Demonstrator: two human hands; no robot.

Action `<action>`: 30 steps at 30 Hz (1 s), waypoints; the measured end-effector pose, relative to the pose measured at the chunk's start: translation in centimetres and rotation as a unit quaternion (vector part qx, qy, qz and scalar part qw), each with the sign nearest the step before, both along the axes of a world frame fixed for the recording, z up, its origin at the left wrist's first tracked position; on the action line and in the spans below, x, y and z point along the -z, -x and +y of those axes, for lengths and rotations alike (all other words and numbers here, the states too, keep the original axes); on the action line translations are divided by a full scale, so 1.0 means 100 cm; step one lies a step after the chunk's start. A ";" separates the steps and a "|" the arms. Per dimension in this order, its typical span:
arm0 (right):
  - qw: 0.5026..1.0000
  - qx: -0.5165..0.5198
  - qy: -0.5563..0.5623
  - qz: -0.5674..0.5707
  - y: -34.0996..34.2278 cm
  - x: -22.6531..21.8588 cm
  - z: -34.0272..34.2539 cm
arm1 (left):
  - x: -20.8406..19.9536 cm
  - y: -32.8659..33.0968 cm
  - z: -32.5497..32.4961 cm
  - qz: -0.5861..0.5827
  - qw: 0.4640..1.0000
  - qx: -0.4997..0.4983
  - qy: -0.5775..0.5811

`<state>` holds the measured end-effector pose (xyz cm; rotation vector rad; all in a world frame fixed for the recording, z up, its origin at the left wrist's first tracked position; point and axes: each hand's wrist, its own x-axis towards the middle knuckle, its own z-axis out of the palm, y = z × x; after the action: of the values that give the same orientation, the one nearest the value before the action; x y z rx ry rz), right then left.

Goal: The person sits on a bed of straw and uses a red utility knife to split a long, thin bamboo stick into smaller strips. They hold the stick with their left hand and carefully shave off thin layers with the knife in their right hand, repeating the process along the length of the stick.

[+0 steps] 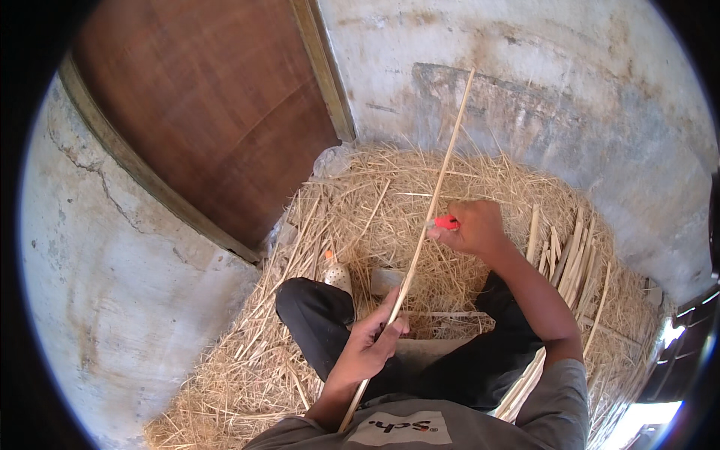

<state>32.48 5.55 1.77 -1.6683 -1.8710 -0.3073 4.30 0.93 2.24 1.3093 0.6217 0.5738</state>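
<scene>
A long, thin pale strip [452,139], which looks like split bamboo, slants from my lap up toward the far wall. My left hand [371,343] is closed round its lower part, near my knee. In my right hand [480,226] is a small red-handled knife [448,223], gripped in closed fingers. Its short blade meets the strip's edge about midway along, or lies very close to it. The strip's lower end runs back under my left forearm toward my shirt.
Straw-like shavings [360,187] cover the floor around my crossed legs. Several split strips [574,259] lie bundled at the right. A bottle with an orange cap [338,276] and a greyish block [385,282] sit before me. A brown door [210,112] and stained walls [570,90] stand close.
</scene>
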 end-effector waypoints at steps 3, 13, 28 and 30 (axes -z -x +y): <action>0.999 -0.007 -0.036 0.006 0.004 0.018 0.003 | -0.002 -0.004 0.004 0.040 0.999 -0.016 -0.030; 0.996 0.071 -0.043 -0.012 -0.013 0.016 0.013 | 0.012 0.004 -0.008 0.039 0.995 -0.020 -0.089; 0.993 0.026 -0.094 -0.067 -0.027 0.019 0.031 | 0.002 0.003 -0.003 0.057 0.984 0.000 -0.171; 0.993 0.042 -0.089 -0.066 -0.034 0.016 0.035 | 0.005 0.006 -0.005 0.057 0.981 0.000 -0.183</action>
<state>35.87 9.07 0.14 -1.6413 -1.8113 -0.6133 3.66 0.47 1.73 1.6973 0.6278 0.6362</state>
